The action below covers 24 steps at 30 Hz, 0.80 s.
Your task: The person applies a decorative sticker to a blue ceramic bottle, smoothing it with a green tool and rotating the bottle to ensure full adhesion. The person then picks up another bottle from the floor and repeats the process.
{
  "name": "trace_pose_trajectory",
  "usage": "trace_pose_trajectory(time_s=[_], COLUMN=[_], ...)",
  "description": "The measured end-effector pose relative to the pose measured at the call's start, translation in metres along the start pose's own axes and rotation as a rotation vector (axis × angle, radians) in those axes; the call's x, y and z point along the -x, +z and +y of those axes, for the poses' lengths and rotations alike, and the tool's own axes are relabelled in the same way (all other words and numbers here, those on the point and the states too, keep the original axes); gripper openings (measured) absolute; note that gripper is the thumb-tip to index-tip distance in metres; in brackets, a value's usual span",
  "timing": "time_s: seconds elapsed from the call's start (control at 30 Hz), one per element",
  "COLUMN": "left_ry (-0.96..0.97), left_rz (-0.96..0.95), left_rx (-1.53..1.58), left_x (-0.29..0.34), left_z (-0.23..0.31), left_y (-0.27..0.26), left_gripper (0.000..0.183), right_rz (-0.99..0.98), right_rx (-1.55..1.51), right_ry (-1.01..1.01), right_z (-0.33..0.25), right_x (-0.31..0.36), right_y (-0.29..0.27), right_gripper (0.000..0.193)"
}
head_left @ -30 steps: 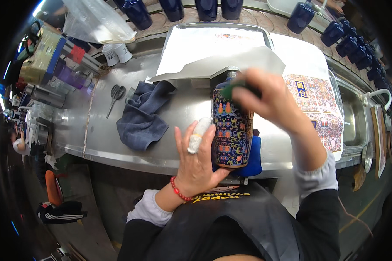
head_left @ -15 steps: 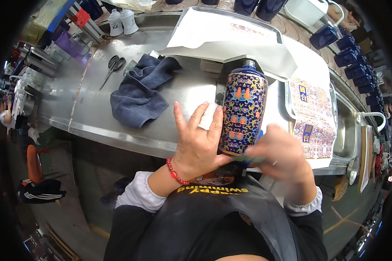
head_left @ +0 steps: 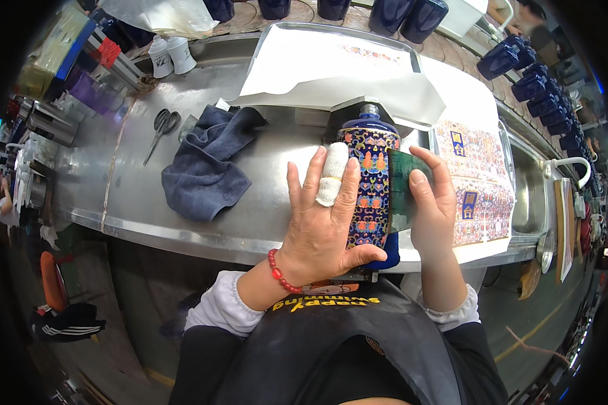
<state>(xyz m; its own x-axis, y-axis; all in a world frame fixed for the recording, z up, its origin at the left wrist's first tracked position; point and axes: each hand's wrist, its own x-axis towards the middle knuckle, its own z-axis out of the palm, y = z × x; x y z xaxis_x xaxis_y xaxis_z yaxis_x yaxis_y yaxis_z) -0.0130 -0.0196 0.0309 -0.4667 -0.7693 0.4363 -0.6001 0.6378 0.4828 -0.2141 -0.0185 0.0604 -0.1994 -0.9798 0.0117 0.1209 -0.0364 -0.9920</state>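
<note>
A dark blue bottle [head_left: 371,179] with a colourful floral pattern lies neck away from me by a black angular holder [head_left: 341,120]. My left hand [head_left: 317,233] rests along its left side, fingers spread, thumb across its near end. White gauze wraps one finger of that hand. In my right hand [head_left: 429,196], a green translucent flat scraper [head_left: 401,192] is pinched between thumb and fingers. Its long edge is against the bottle's right side. The bottle's left flank is partly hidden behind my left fingers.
Left of my hands lie a crumpled grey-blue cloth [head_left: 206,162] and black-handled scissors [head_left: 161,131]. Patterned printed sheets [head_left: 473,185] spread to the right, beside a sink [head_left: 530,189]. A tray [head_left: 324,64] with white paper stands beyond the bottle; dark blue bottles [head_left: 422,20] line the back.
My right hand, blurred near the bottle's base before, has moved up along its right side with the green scraper. My left thumb now lies across the near end. The view has shifted slightly.
</note>
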Motion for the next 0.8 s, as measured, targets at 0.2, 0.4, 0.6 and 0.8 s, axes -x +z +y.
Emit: trace_pose_trajectory(time_s=[0.2,0.4,0.6,0.8], left_ry=[-0.002,-0.028,0.003,0.093], left_rz=[-0.021,-0.015,-0.065,-0.072], left_rx=[-0.039,0.055,-0.029,-0.16], left_x=[-0.012,-0.009,-0.013,-0.028], left_z=[0.007,0.003,0.004,0.019], left_y=[-0.003,-0.007,-0.01,-0.013], left_gripper=[0.121,0.118,0.114,0.111], right_rz=[-0.009,-0.019,-0.003,0.011], right_rx=[0.083,0.099,0.438,0.331], right_ry=[-0.032,-0.134,-0.29,-0.253], right_z=[0.007,0.003,0.002,0.018], right_x=[-0.001,-0.006,-0.008,-0.009], right_y=[-0.003,-0.014,-0.029,-0.034], right_gripper=[0.031,0.026,0.027,0.024])
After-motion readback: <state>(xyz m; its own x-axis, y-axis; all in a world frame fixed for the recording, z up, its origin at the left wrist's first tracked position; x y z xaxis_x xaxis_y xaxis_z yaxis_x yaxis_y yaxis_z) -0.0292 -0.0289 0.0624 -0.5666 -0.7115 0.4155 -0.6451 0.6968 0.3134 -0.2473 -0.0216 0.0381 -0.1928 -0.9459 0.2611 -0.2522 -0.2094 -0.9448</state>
